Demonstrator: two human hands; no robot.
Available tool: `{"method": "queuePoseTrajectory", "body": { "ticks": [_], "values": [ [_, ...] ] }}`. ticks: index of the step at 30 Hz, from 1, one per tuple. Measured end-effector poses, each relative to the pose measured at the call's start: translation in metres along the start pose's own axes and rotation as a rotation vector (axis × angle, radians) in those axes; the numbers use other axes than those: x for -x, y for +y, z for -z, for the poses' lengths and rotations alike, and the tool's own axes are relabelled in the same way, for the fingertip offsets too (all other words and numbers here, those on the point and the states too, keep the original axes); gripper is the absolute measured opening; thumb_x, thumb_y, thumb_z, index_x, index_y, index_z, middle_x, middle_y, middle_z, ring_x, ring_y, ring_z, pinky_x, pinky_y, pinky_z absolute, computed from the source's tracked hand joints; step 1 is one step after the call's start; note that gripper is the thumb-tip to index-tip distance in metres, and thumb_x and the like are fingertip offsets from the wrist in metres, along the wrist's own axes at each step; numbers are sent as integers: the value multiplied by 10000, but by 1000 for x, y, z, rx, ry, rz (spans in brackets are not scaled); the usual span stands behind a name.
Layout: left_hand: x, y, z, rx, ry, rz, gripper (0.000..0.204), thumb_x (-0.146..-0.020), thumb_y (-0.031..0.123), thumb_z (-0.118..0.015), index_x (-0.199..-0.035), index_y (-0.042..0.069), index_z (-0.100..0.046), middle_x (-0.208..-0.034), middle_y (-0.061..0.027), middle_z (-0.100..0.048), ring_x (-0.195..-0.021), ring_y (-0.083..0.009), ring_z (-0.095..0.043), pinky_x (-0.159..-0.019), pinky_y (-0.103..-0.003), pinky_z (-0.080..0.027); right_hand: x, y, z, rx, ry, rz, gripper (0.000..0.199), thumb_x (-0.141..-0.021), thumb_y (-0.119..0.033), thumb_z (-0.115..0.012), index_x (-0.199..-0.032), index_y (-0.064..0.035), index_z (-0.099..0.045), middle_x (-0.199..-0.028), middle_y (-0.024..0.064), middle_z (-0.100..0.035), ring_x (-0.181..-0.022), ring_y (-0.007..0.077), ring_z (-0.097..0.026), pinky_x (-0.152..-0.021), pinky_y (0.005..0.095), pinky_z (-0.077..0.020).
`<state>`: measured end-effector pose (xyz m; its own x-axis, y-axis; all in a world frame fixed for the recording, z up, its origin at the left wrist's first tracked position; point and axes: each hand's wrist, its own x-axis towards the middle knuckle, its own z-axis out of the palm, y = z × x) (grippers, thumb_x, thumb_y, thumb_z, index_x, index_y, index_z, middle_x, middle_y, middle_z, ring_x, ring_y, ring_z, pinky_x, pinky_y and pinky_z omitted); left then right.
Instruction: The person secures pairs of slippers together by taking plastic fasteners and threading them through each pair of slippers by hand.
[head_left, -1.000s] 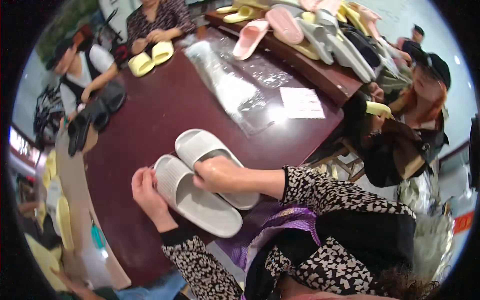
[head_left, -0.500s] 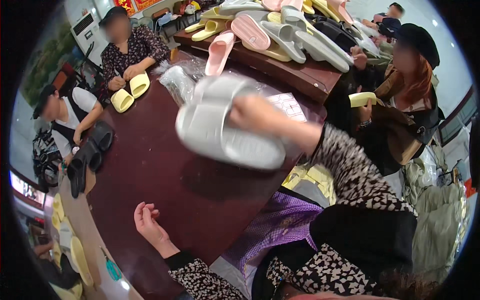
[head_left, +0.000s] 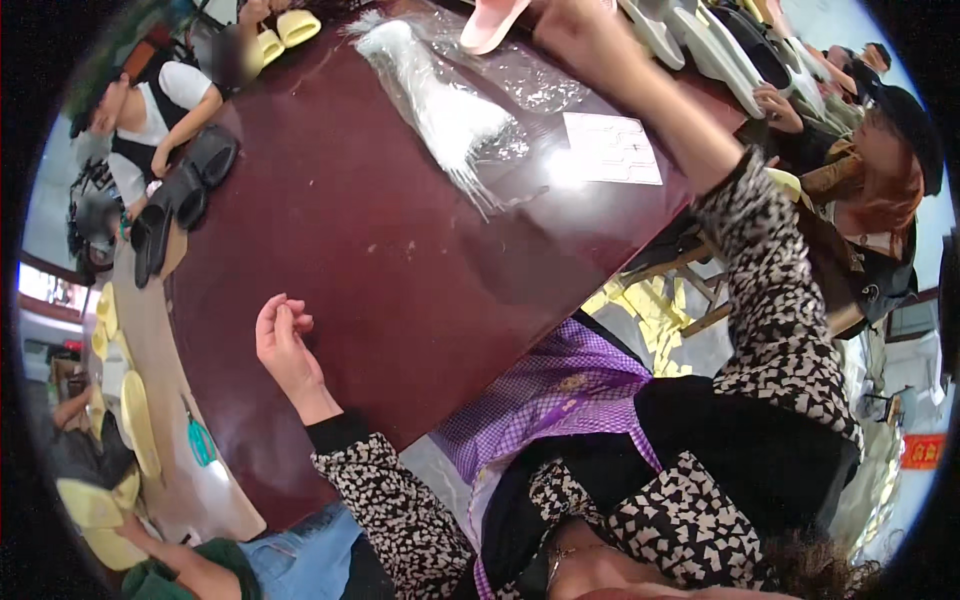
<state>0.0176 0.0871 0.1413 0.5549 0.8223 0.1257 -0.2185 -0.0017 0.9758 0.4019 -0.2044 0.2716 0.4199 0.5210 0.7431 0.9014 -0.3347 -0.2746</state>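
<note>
My right hand (head_left: 585,35) reaches out at the top edge beside the slipper pile. Motion blurs it, and the frame's edge cuts off the fingertips, so I cannot see what it holds. A pink slipper (head_left: 492,22) lies just left of it, and a grey slipper (head_left: 655,32) is to its right. My left hand (head_left: 288,350) hovers over the dark red table (head_left: 370,260) near its front, palm partly up. Its fingers are loosely bent, and nothing is in them. Farther in, a clear plastic bag (head_left: 430,95) of thin white strands lies flat.
A printed white sheet (head_left: 612,148) lies by the right edge. Black slippers (head_left: 180,195) and yellow slippers (head_left: 297,28) stand near co-workers at left and far left. Teal-handled scissors (head_left: 200,440) rest on the lower-left side table. Yellow scraps (head_left: 650,315) litter the floor.
The grey slippers that my right hand held over the table are out of sight. That hand has moved up to the pile. The view has shifted; my left hand stays much the same.
</note>
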Motion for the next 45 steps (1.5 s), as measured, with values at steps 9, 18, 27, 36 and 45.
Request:
{"method": "queuePoseTrajectory", "body": {
  "ticks": [9, 18, 27, 36, 45],
  "values": [
    [-1, 6, 4, 14, 28, -25, 140, -891, 93, -546, -999, 17, -592, -826, -71, -627, -636, -101, -571, -581, -208, -473, 116, -71, -99, -408, -353, -318, 283, -794, -125, -639, -1032, 7, -563, -879, 139, -650, -789, 233, -646, -702, 326, -513],
    [8, 13, -1, -9, 49, -7, 115, -883, 92, -556, -961, 27, -608, -780, -50, -630, -622, -91, -572, -571, -202, -464, 128, -92, -105, -219, -347, -250, 231, -781, -90, -595, -989, -9, -536, -749, 175, -612, -725, 312, -613, -660, 392, -474],
    [9, 11, 0, -32, 28, 33, 108, -886, 79, -548, -958, 25, -608, -778, -38, -623, -607, -76, -554, -577, -198, -458, 125, -90, -80, -176, -388, -373, 248, -772, -37, -573, -1018, -38, -539, -712, 137, -598, -679, 275, -606, -622, 356, -468],
    [7, 12, -5, -77, -22, 32, 105, -889, 79, -545, -955, 26, -608, -787, -34, -619, -627, -72, -553, -585, -197, -455, 154, -90, -89, -245, -237, -481, 196, -785, -31, -570, -980, -33, -548, -747, 142, -619, -693, 266, -619, -626, 340, -479],
    [7, 17, -7, -49, -49, 42, 106, -894, 81, -535, -955, 31, -607, -790, -36, -619, -633, -75, -558, -594, -195, -455, 153, -106, -71, -329, -143, -464, 165, -824, -43, -581, -987, -37, -563, -697, 93, -592, -614, 150, -565, -582, 282, -454]
  ]
}}
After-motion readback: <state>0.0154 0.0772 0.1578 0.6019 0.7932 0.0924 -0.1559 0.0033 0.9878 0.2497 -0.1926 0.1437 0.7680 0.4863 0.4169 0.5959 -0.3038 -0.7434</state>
